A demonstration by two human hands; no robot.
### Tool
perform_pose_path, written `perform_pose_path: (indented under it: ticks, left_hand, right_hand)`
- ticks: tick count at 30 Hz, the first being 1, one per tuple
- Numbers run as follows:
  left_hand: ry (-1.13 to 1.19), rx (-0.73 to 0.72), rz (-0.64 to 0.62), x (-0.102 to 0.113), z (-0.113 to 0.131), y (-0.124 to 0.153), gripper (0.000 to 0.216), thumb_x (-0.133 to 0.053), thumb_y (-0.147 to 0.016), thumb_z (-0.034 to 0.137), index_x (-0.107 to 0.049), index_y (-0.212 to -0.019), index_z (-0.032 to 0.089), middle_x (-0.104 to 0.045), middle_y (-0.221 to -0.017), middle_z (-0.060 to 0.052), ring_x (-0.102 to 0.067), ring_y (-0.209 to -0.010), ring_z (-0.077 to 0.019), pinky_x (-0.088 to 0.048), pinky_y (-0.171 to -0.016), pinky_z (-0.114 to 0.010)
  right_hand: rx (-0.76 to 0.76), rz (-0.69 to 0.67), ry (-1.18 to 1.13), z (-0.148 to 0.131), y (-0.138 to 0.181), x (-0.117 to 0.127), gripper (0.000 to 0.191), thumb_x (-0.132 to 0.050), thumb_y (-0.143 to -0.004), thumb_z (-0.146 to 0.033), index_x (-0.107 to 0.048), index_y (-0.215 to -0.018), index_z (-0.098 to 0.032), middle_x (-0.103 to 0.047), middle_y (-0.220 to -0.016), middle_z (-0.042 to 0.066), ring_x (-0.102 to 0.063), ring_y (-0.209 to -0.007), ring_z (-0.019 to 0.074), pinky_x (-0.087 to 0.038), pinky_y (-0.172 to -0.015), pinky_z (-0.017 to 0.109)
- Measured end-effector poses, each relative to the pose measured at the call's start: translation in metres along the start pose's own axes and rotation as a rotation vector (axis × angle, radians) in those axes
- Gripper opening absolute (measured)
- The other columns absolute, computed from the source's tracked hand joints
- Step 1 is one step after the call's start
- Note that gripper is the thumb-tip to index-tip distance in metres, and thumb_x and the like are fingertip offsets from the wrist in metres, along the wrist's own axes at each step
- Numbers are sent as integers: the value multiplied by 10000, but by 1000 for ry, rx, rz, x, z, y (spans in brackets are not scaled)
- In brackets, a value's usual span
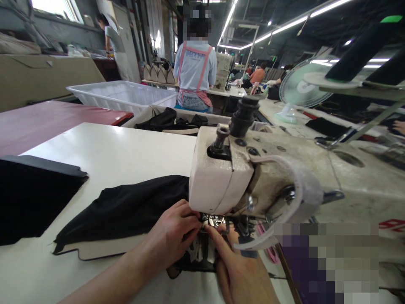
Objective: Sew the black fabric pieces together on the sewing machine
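A cream sewing machine (284,177) fills the right half of the view, its head overhanging the white table (120,147). Black fabric (126,209) with a pale lining edge lies flat and runs under the presser foot (216,220). My left hand (172,234) rests on the fabric just left of the foot, fingers curled and pinching the cloth. My right hand (236,266) comes from below, its index finger pressing the fabric right at the foot. The needle is hidden behind the machine head.
A stack of black cloth (28,194) lies at the left table edge. Behind stand a white plastic crate (120,95), a red table (47,122) and a green fan (300,86). A person in a pink apron (194,74) works with their back turned; others work further off.
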State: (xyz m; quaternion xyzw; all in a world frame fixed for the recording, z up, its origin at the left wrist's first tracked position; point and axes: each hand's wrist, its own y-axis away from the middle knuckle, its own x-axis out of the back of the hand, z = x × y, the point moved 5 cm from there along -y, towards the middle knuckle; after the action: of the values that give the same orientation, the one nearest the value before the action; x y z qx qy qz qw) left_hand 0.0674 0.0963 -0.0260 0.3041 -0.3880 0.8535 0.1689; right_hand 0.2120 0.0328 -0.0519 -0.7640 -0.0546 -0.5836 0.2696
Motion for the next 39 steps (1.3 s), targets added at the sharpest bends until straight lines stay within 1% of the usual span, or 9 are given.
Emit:
perform_pose_path:
  ticks: [4, 8, 12, 20, 28, 31, 33, 36, 39]
  left_hand:
    - [-10, -25, 1, -1, 1, 0, 196, -516, -862, 75, -612, -715, 162, -657, -778, -41, -587, -737, -168, -457, -663, -270]
    - [-8, -44, 12, 1, 3, -2, 243, -480, -880, 101, -639, -707, 162, -669, -768, -54, -584, -714, -175, -457, -635, -279]
    - [-19, -48, 22, 3, 5, -4, 249, -491, -883, 108, -665, -715, 165, -663, -740, -47, -576, -693, -168, -456, -613, -265]
    - [-62, -36, 60, 3, 9, -2, 249, -474, -877, 124, -651, -706, 166, -666, -760, -63, -588, -718, -184, -480, -614, -276]
    - [-57, -11, 45, -3, 2, -1, 231, -478, -892, 126, -636, -731, 174, -668, -757, -47, -590, -727, -186, -470, -639, -288]
    - [-55, -10, 63, -4, 0, 0, 217, -476, -888, 112, -595, -718, 174, -648, -758, -46, -577, -728, -186, -455, -632, -292]
    - [-53, -4, 69, -4, -2, 0, 222, -474, -894, 112, -561, -700, 175, -625, -739, -39, -565, -714, -176, -439, -616, -284]
    - [-42, -5, 54, -5, -5, 0, 249, -474, -908, 135, -526, -668, 175, -607, -711, -26, -558, -692, -163, -432, -605, -277]
    - [-29, -6, 24, -3, -7, -2, 260, -472, -917, 155, -547, -668, 177, -622, -721, -33, -573, -707, -171, -456, -619, -285]
  right_hand:
    - [-40, -17, -25, -1, -2, 2, 659, -399, -744, -11, -382, -1377, -197, -577, -1071, 139, -544, -998, 315, -540, -821, 482]
    - [-12, -50, -71, -1, -3, 2, 667, -416, -732, -10, -404, -1378, -174, -580, -1061, 143, -541, -989, 317, -540, -809, 470]
    - [-45, -13, -89, 0, -2, 2, 585, -394, -770, -25, -470, -1332, -170, -586, -1088, 144, -536, -997, 316, -521, -830, 472]
    - [-52, 58, -67, -1, -4, 4, 578, -403, -775, -49, -491, -1324, -208, -614, -1045, 116, -536, -1015, 308, -517, -840, 434]
    - [-47, 36, -18, -3, -3, 4, 579, -406, -772, -41, -497, -1324, -187, -612, -941, 111, -553, -933, 296, -520, -817, 439]
    - [-42, 21, -45, -3, -5, 6, 622, -408, -753, -29, -464, -1352, -185, -613, -973, 117, -556, -943, 304, -523, -814, 457]
    - [-27, 13, -110, -1, -5, 8, 617, -400, -757, -16, -461, -1348, -184, -605, -1059, 124, -561, -990, 296, -523, -823, 440]
    - [-65, 38, -248, 7, -4, 14, 491, -382, -807, -18, -531, -1236, -207, -595, -1102, 101, -572, -1028, 252, -522, -810, 363]
    - [-119, 106, -314, 14, -2, 19, 316, -377, -824, -27, -579, -968, -223, -607, -973, 65, -591, -978, 215, -514, -747, 290]
